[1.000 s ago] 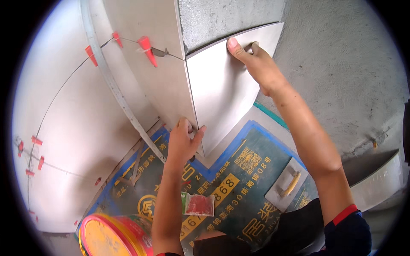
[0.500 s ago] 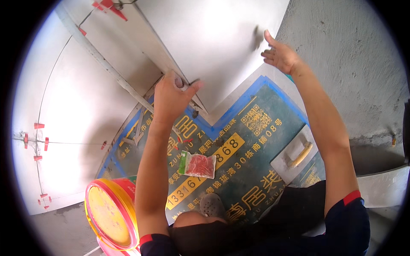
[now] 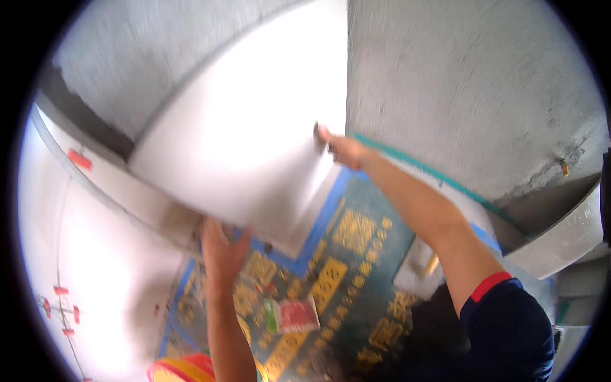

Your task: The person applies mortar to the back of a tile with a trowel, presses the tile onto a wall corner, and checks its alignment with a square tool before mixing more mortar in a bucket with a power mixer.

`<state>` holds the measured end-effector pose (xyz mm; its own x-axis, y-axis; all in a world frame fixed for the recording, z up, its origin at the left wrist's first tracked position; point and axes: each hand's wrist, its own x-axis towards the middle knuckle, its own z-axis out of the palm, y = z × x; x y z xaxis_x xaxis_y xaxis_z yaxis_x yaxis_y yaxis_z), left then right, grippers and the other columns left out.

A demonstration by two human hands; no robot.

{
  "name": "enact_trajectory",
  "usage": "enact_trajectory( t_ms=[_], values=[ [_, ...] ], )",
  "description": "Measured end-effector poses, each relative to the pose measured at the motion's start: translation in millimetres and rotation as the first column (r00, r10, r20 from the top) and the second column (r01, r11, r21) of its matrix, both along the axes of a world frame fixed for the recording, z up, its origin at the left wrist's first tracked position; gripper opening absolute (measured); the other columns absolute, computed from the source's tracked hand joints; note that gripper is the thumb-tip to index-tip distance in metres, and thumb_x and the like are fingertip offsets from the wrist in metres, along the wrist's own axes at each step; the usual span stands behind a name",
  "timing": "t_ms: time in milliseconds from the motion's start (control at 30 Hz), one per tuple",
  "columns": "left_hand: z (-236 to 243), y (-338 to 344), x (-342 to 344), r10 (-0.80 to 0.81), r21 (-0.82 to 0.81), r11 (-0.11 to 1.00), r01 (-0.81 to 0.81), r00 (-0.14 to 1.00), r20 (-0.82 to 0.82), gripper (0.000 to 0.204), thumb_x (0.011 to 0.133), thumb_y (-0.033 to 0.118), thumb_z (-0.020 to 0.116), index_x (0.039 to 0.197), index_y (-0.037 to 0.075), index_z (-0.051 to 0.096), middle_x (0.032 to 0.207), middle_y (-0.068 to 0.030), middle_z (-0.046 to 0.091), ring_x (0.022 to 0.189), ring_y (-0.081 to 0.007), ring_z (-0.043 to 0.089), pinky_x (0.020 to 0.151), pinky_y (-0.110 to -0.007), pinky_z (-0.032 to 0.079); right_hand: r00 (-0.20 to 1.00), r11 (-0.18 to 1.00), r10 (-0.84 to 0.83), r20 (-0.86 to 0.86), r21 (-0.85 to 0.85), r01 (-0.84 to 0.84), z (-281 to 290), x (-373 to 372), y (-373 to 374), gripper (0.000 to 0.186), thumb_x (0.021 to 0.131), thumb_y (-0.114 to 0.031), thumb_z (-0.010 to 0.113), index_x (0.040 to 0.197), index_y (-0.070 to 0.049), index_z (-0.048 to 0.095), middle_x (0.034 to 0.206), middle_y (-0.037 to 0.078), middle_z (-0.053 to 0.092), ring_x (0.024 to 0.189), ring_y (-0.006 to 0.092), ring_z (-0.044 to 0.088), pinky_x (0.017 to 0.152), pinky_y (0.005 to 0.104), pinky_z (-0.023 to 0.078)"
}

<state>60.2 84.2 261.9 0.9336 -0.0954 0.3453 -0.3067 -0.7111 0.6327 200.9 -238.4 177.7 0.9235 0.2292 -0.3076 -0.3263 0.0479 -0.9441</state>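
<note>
A large white tile [image 3: 254,108] stands against the grey wall. My left hand [image 3: 221,251] is at its lower edge, fingers and thumb around that edge, though motion blurs them. Against the tile's right side is my right hand [image 3: 347,151], thumb apart from the fingers, its tips meeting their dark reflection on the glossy face. Below lies a clear packet of small red pieces [image 3: 298,315] with a green end, on the dark green floor sheet [image 3: 382,305]. A flat trowel with a yellowish handle [image 3: 417,270] rests near my right forearm.
Red clips [image 3: 62,291] sit along the joints of the white tiled wall [image 3: 114,254] at left. A red and yellow bucket [image 3: 181,369] stands at lower left. Blue tape [image 3: 309,251] borders the sheet; a curved light panel [image 3: 554,235] is at right. Rough grey wall [image 3: 458,83] rises behind.
The view has swung, showing more of the upper wall. My right hand, raised off the tile's face before, now meets it. My left hand remains at the tile's edge.
</note>
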Motion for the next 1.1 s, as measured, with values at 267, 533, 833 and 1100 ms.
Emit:
enact_trajectory(
  t_ms=[267, 533, 833, 1100],
  values=[
    [-14, -21, -5, 0.006, 0.048, 0.999, -0.009, 0.998, 0.06, 0.049, 0.07, 0.019, 0.074, 0.107, -0.002, 0.051, 0.092, -0.0147, 0.057, 0.081, -0.0296, 0.054, 0.07, -0.038, 0.044, 0.915, 0.907, -0.378, 0.144, -0.141, 0.397, 73, 11, -1, 0.123, 0.067, -0.082, 0.047, 0.141, 0.007, 0.004, 0.148, 0.027, 0.005, 0.139, 0.0363, 0.006, 0.111, 0.0474, 0.012],
    [-27, 4, -31, -0.082, 0.082, 0.993, 0.088, 0.994, -0.069, 0.023, 0.076, 0.012, 0.065, 0.093, -0.001, 0.056, 0.089, -0.0187, 0.057, 0.085, -0.0384, 0.055, 0.071, -0.042, 0.044, 0.994, 0.974, 0.095, -0.053, -0.2, -0.103, 9, 9, -42, 0.092, 0.076, -0.068, 0.054, 0.139, -0.006, 0.031, 0.138, 0.02, 0.038, 0.125, 0.033, 0.04, 0.102, 0.0452, 0.033],
    [-140, 25, -229, 0.131, -0.176, 0.952, -0.251, 0.851, -0.508, 0.013, 0.086, 0.016, 0.054, 0.083, 0.003, 0.058, 0.077, -0.0207, 0.06, 0.074, -0.0407, 0.057, 0.063, -0.044, 0.044, 0.987, 0.706, 0.015, -0.159, -0.698, -0.123, -17, -27, -119, 0.056, 0.085, -0.048, 0.054, 0.126, -0.01, 0.051, 0.117, 0.011, 0.056, 0.097, 0.0224, 0.057, 0.085, 0.0404, 0.043],
    [-178, 99, -226, 0.749, 0.151, 0.655, -0.741, 0.609, -0.261, 0.019, 0.084, 0.004, 0.048, 0.101, 0.0, 0.051, 0.085, -0.0255, 0.058, 0.077, -0.0432, 0.057, 0.064, -0.05, 0.043, 0.979, 0.56, -0.023, -0.203, -0.813, -0.156, 17, -47, -101, 0.062, 0.083, -0.05, 0.055, 0.125, -0.004, 0.052, 0.121, 0.013, 0.055, 0.101, 0.0246, 0.056, 0.088, 0.0411, 0.041]
  ],
)
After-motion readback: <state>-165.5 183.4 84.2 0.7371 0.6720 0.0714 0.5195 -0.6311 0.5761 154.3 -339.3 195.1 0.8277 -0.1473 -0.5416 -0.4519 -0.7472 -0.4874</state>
